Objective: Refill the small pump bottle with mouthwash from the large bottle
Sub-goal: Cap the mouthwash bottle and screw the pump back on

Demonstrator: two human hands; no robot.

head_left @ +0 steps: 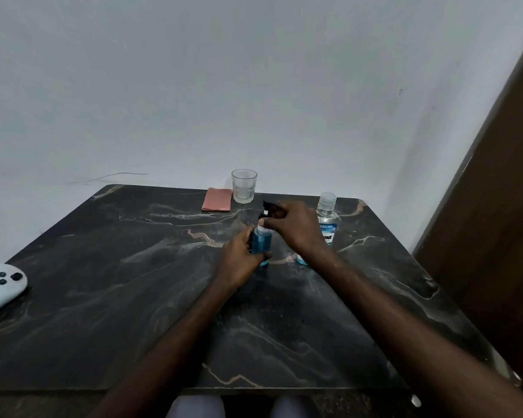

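The small pump bottle (261, 243), full of blue liquid, stands on the dark marble table (133, 297) near its middle. My left hand (241, 257) grips the bottle's body from the left. My right hand (293, 226) is closed around the black pump head (266, 207) at the bottle's top. The large mouthwash bottle (327, 220), clear with a blue label and a clear cap on, stands upright just right of my right hand; its lower part is hidden behind my wrist.
An empty drinking glass (244, 185) and a folded pink cloth (217, 199) sit at the table's far edge by the white wall. A white phone (0, 285) lies at the left edge. A brown door or panel (495, 206) rises on the right.
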